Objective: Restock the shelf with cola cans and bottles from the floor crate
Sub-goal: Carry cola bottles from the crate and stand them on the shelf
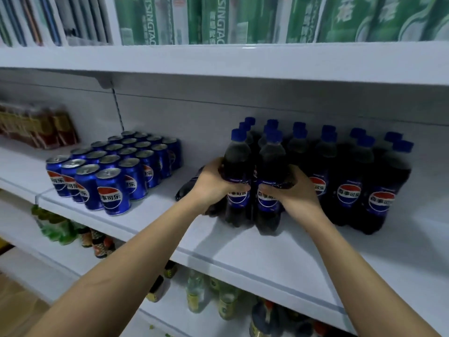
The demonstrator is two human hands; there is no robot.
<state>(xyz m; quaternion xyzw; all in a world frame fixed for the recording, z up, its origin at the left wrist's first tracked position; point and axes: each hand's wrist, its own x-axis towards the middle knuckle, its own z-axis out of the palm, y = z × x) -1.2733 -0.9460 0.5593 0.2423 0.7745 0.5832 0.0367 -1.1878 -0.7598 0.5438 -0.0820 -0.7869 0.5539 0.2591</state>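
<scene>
Item: white middle shelf (pixel 243 249), stock as seen. My left hand (pixel 211 183) has its grip curled round the waist of one cola bottle (pixel 237 166), blue cap, standing upright at the shelf's front. My right hand (pixel 295 190) has its grip wrapped round a second cola bottle (pixel 271 173), upright, touching the first on its right side. Behind and to the right of these: a block of standing cola bottles (pixel 349 176), blue caps, labels facing out, several rows deep against the back panel. One more bottle (pixel 188 188) lies on its side just left of my left hand, partly hidden by the wrist. Further left, well apart from the bottles: a tight block of blue cola cans (pixel 114 171), four wide, upright. Far left: brown bottled drinks (pixel 36 127), blurred. Upper shelf: green cartons (pixel 218 20). Lower shelf: assorted small bottles (pixel 206 293), blurred.
</scene>
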